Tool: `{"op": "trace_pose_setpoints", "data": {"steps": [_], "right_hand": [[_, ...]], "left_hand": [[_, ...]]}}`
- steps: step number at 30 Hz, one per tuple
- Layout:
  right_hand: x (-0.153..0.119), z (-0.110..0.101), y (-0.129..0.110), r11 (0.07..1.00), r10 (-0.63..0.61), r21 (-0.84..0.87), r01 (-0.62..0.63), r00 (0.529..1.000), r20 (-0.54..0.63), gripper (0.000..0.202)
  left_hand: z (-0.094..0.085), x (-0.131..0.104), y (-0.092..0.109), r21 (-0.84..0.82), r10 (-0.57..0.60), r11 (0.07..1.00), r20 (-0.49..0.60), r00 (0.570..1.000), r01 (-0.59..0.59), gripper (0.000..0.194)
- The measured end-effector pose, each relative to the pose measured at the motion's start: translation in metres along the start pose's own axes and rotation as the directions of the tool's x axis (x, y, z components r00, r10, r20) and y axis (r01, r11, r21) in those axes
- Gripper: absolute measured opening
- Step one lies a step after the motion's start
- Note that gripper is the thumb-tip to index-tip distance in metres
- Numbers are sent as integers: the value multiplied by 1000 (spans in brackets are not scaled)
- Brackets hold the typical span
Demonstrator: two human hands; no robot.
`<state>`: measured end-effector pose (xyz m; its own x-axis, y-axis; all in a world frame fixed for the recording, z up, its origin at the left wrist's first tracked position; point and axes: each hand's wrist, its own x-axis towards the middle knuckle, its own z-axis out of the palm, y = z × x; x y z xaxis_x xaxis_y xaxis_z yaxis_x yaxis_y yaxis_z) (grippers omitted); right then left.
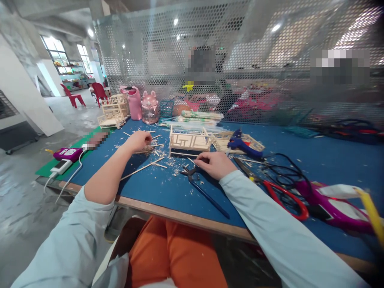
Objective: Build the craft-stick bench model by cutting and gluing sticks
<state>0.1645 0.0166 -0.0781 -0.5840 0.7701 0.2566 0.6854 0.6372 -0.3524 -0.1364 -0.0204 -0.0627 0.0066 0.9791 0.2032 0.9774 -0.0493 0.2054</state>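
Observation:
My left hand [139, 141] is over loose wood sticks and shavings on the left of the blue tabletop. Its fingers curl downward, and what they hold, if anything, is hidden. A short thin wooden stick [192, 161] pokes out from the pinched thumb and fingers of my right hand [216, 164]. Just beyond that hand stands a small wooden model frame [189, 141] with strips set in its panel. Pliers [207, 194] with dark blue handles lie below my right hand. A blue glue gun [244, 147] rests beside a second wooden frame [255, 142].
Red-handled scissors [289, 202], black cables [285, 172] and a purple device [339, 206] lie at the right. Pink bottles [150, 108] and another wooden model [114, 112] stand at the back left. A perforated metal screen [144, 52] rises behind. Longer sticks [141, 169] lie near the front edge.

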Motion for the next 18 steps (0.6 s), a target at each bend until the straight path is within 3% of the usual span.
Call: {"op": "trace_pose_setpoints", "data": {"steps": [3, 5, 9, 11, 14, 16, 18], "right_hand": [[0, 1, -1, 1000, -25, 13, 25, 1000, 0, 32], [0, 1, -3, 998, -49, 34, 49, 999, -8, 32], [-1, 0, -7, 988, -107, 108, 108, 994, -16, 33], [-2, 0, -7, 985, -114, 126, 115, 993, -15, 33], [-2, 0, -7, 981, -108, 160, 112, 994, -30, 33], [-3, 0, -8, 966, -106, 232, 117, 992, -61, 33], [-4, 1, -12, 926, -103, 358, 121, 992, -71, 34]], "left_hand": [[-8, -9, 4, -80, -49, 995, 54, 997, 53, 28], [-10, -16, 14, -154, -1, 988, 164, 986, 27, 25], [-8, -24, 30, -371, 141, 928, 418, 897, 27, 18], [-7, -22, 30, -371, 106, 927, 402, 909, 56, 13], [-7, -20, 28, -324, 44, 945, 292, 955, 55, 11], [-6, -21, 35, -430, 89, 901, 305, 948, 54, 17], [-3, -24, 51, -590, 183, 804, 360, 915, 72, 21]]}}
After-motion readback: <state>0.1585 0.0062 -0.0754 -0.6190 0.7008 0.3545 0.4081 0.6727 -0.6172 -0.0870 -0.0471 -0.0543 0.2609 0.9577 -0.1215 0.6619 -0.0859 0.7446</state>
